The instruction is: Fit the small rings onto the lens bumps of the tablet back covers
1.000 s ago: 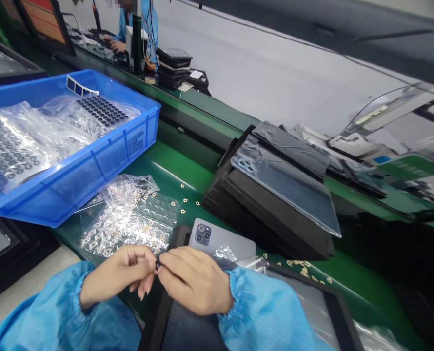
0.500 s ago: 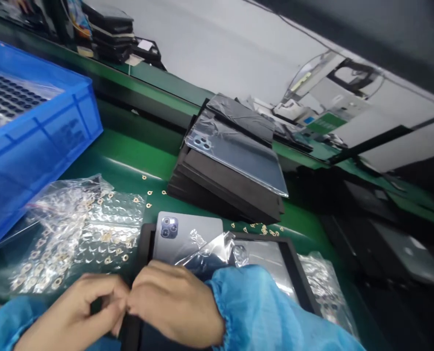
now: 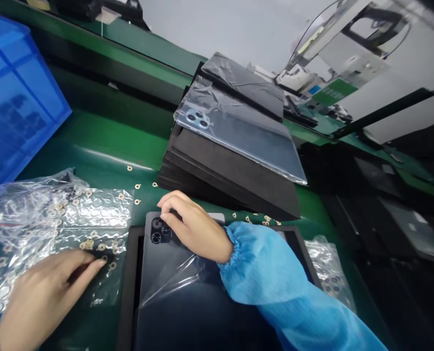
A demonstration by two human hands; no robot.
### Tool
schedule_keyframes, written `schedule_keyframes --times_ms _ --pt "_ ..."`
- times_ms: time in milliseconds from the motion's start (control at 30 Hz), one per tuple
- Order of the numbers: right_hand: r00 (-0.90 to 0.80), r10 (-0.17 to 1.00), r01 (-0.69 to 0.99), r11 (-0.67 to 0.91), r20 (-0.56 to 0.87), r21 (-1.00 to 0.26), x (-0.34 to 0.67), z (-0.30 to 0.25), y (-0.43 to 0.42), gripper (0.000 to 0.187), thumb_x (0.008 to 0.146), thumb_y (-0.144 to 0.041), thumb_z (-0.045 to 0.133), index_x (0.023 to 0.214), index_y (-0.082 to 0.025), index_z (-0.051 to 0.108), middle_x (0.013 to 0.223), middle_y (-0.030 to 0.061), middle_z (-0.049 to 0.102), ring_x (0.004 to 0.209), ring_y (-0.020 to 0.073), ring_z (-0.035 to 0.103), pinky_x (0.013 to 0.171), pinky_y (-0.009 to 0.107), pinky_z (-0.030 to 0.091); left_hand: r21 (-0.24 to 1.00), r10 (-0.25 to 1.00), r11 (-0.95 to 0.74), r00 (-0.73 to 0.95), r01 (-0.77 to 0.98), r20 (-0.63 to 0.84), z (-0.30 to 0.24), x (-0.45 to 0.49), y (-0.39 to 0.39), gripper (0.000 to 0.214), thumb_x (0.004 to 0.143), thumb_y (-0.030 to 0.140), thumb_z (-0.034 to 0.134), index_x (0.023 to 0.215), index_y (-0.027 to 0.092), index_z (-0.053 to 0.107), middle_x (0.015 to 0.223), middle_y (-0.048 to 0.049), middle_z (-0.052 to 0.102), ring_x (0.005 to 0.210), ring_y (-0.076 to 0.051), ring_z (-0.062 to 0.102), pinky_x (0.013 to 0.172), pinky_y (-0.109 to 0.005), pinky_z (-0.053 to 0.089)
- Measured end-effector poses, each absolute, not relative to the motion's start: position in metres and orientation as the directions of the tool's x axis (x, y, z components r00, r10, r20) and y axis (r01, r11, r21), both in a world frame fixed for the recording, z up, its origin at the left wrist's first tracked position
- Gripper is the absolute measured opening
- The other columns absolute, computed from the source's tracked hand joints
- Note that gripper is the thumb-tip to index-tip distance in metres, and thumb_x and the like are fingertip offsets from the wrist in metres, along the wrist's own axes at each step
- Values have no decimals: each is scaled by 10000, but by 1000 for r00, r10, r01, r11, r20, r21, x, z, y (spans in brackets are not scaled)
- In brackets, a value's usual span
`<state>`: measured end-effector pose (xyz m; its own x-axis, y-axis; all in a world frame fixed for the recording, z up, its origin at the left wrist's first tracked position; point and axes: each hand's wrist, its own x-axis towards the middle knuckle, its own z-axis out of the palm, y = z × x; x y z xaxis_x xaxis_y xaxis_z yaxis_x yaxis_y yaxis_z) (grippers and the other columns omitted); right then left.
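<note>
A dark tablet back cover (image 3: 180, 292) lies in a black foam tray (image 3: 127, 287) in front of me, with clear film peeled up over its middle. My right hand (image 3: 193, 226) rests on its top corner, fingertips bent down beside the camera cluster (image 3: 159, 232); what they hold, if anything, is hidden. My left hand (image 3: 45, 292) lies flat on a clear plastic sheet of small gold rings (image 3: 56, 214), fingers stretched out toward the tray's edge.
A stack of black foam trays (image 3: 235, 180) topped by a film-wrapped grey cover (image 3: 239, 129) stands just beyond. A blue bin (image 3: 15, 102) sits at the far left. Loose gold rings dot the green belt (image 3: 110, 141). Another bag of parts (image 3: 328, 268) lies at right.
My hands have come apart. The right one moved up onto the cover's camera corner, the left one out onto the sheet of rings. The view swung right and down.
</note>
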<state>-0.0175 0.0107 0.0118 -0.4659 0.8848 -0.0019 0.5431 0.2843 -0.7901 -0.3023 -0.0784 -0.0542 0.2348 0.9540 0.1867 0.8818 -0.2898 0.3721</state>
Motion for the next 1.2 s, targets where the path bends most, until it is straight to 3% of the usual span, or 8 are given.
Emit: schedule_keyframes --times_ms 133,300,467,567,800,933,1100,1200 --pt "-510 857 578 279 -72 -767 -24 11 7 171 912 -101 477 782 -208 442 992 41 566 926 151 547 867 307 426 387 898 -437 365 812 247 -52 -290 -84 248 919 452 511 971 240 630 909 11 688 829 -177 652 855 -297 436" --pt "-545 835 604 335 -68 -723 -26 13 6 168 907 -91 471 784 -202 444 970 51 552 902 161 529 849 311 420 554 877 -480 393 680 277 -44 -265 -100 186 920 272 544 1086 243 624 1035 -23 656 999 -188 597 909 -307 433" --pt "-522 847 613 291 -100 -735 -26 10 13 108 874 -86 525 877 -192 510 973 37 569 909 158 547 849 307 433 567 832 -552 447 611 328 -40 -242 -118 239 924 221 527 1138 246 629 1204 -37 620 1230 -240 487 1010 -370 395" --pt "-505 837 602 167 -210 -781 -25 10 24 173 866 -111 558 1021 -189 569 1046 31 627 964 153 588 871 301 439 558 844 -532 447 636 296 -38 -237 -118 248 921 218 518 1139 272 625 1232 -23 620 1258 -257 468 1013 -416 390" --pt "-520 711 749 115 -473 -652 -27 16 40 201 854 -389 626 849 -192 667 794 -15 654 735 138 593 604 244 377 546 859 -504 453 669 238 -38 -236 -114 270 917 256 504 1165 286 607 1291 -24 585 1280 -270 450 1049 -444 356" --pt "-514 793 716 187 -326 -673 -27 6 34 194 910 -350 560 864 -201 675 894 -11 667 826 142 604 702 266 411 547 858 -504 459 668 230 -32 -237 -105 249 909 238 518 1136 276 615 1274 -34 586 1275 -266 451 1076 -445 329" --pt "-432 879 464 409 202 -786 -8 17 17 231 959 -161 414 1001 -150 641 1051 72 632 1040 147 571 951 315 435 491 820 -565 515 663 248 -10 -234 -76 229 919 243 510 1123 265 612 1251 -38 589 1229 -257 481 1041 -440 355" --pt "-386 871 459 467 304 -756 15 36 -21 207 963 -169 428 983 -160 633 997 72 629 972 151 587 884 308 472 420 770 -635 574 649 277 4 -219 -57 217 937 238 484 1118 247 605 1203 -30 612 1146 -224 524 979 -397 404"
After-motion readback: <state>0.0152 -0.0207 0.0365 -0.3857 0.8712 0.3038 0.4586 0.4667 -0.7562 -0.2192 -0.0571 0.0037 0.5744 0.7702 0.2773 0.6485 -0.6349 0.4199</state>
